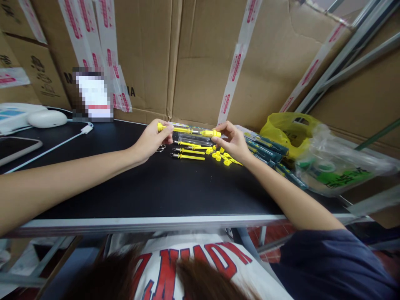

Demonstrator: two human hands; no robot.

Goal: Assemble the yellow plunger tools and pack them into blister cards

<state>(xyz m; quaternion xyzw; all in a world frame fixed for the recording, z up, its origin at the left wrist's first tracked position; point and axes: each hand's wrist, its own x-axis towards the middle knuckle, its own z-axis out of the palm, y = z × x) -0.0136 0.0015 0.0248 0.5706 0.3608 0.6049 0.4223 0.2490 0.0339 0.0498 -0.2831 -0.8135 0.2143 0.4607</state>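
Above the dark table, my left hand [158, 139] pinches the left end of a slim yellow stick [181, 129] with a metal tip. My right hand [231, 139] grips a thicker yellow end piece [209, 133] between thumb and fingers. Stick and end piece meet in one line; whether they are joined I cannot tell. Below them lie several yellow sticks with metal ends [190, 157] and clear tubes [195, 141]. Small round yellow parts [216, 156] are scattered close to my right hand. Thin metal rings [161, 148] rest beside my left hand.
Printed dark packages [265, 150] are stacked right of my hand, beside a yellow plastic bag [290, 133] and a clear bag [331, 166]. At left are a phone [18, 148], a white cable [53, 146] and a white case [46, 118]. Taped cardboard [203, 75] stands behind.
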